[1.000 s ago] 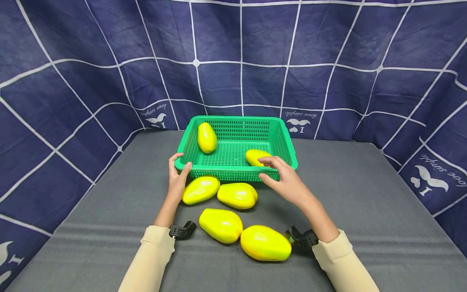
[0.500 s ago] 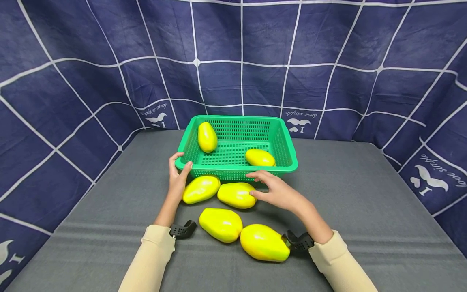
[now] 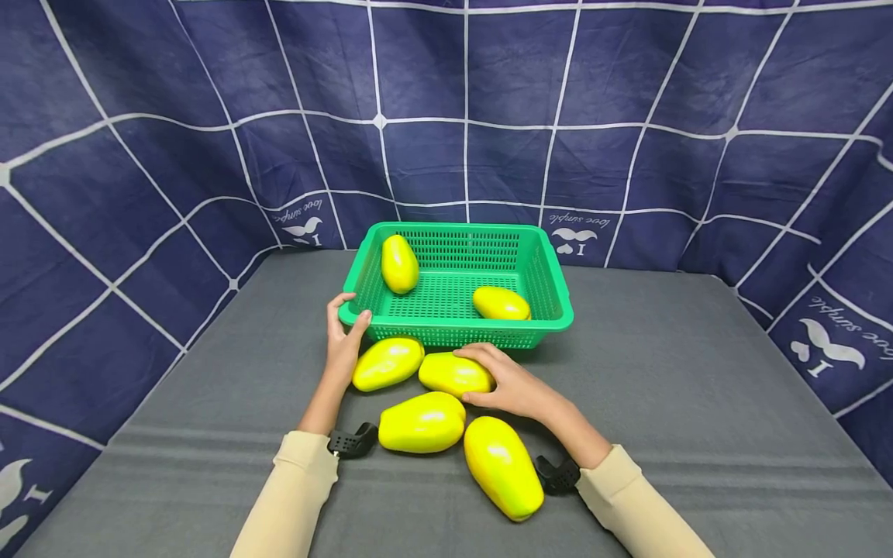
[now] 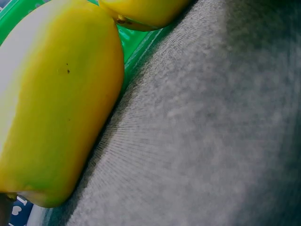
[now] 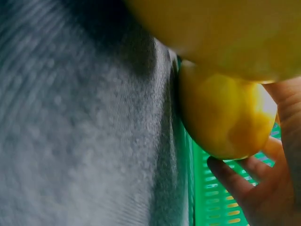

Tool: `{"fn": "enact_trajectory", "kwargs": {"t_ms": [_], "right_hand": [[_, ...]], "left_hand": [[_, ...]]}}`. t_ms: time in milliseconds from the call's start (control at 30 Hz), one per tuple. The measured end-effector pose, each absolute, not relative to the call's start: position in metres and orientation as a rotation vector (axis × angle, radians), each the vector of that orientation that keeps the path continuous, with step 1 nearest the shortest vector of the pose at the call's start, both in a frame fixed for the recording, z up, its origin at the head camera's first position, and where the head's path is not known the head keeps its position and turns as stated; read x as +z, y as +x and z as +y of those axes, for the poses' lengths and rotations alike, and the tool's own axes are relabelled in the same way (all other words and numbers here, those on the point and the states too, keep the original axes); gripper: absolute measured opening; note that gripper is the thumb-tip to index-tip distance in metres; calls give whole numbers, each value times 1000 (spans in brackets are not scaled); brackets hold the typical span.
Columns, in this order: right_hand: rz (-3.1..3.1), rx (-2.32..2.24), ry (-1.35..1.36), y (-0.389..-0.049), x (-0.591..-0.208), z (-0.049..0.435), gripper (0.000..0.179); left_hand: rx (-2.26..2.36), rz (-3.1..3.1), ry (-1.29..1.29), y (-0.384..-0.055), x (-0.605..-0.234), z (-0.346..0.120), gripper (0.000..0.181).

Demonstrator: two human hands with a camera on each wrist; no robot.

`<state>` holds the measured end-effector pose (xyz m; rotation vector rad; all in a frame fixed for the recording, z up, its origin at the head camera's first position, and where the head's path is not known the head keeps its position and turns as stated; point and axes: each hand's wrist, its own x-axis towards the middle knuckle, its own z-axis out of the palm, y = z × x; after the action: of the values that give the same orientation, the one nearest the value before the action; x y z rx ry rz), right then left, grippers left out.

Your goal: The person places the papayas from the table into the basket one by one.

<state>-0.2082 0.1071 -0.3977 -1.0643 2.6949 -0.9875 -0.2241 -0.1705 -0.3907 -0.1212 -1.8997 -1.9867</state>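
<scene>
A green slotted plastic basket (image 3: 446, 332) stands at the back of the table, its near left corner gripped by my left hand (image 3: 340, 347) with the thumb over the rim. My right hand (image 3: 515, 387) holds the right end of a yellow papaya (image 3: 446, 373) lying before the basket, fingers on its far side and thumb on its near side. In the right wrist view, fingertips press against that papaya (image 5: 225, 113). Another papaya (image 3: 387, 363) lies beside my left hand. Two more, a left one (image 3: 422, 423) and a right one (image 3: 502, 469), lie nearer the front.
Inside the basket, one papaya (image 3: 400, 265) leans in the far left corner and another (image 3: 501, 304) lies near the front right. A grey cloth (image 3: 684, 403) covers the table. Behind hangs a dark blue curtain (image 3: 502, 93) with white lines.
My right hand has come down from the basket's front rim to the papaya and taken hold of it. Both front papayas have turned, the right one most. The left hand stays on the basket.
</scene>
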Motion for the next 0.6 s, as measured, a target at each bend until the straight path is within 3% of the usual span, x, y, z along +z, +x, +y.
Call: {"fn": "enact_trajectory", "kwargs": {"t_ms": [600], "right_hand": [[2702, -875, -1032, -197, -366, 111, 57]], "left_hand": [[-1988, -1900, -126, -224, -392, -171, 46]]}}
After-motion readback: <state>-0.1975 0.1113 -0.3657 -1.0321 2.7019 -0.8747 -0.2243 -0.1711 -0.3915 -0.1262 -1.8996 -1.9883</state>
